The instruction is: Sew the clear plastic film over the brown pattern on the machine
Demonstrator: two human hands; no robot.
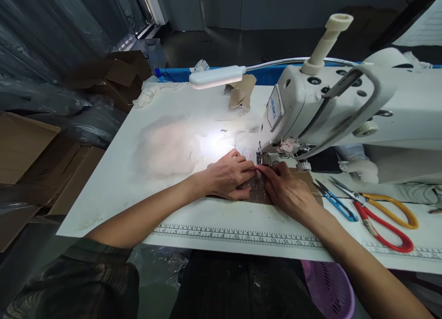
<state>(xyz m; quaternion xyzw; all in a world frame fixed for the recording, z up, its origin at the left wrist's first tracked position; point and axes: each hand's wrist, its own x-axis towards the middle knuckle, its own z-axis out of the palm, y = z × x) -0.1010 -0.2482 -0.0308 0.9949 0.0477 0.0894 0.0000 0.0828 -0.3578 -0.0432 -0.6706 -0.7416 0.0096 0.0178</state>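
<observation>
Just in front of the needle area of a white sewing machine (293, 102), both my hands are close together. My left hand (229, 175) has its fingers curled and its tips pressed at a small, pale piece of work by the presser foot (265, 158). From the other side, my right hand (288, 188) brings its index finger and thumb to the same spot, fingers closed. What lies between the fingertips is too small and partly hidden. Under the hands is a flat brown piece (258, 193) with loose thread bits on it.
Thread snips (336, 201) and scissors (383, 213) with red and yellow handles lie right of my right hand. A lamp (217, 77) shines on the white table (113, 181). A printed ruler (238, 237) runs along its front edge. Cardboard boxes (31, 148) stand left; a purple basket (329, 291) is below.
</observation>
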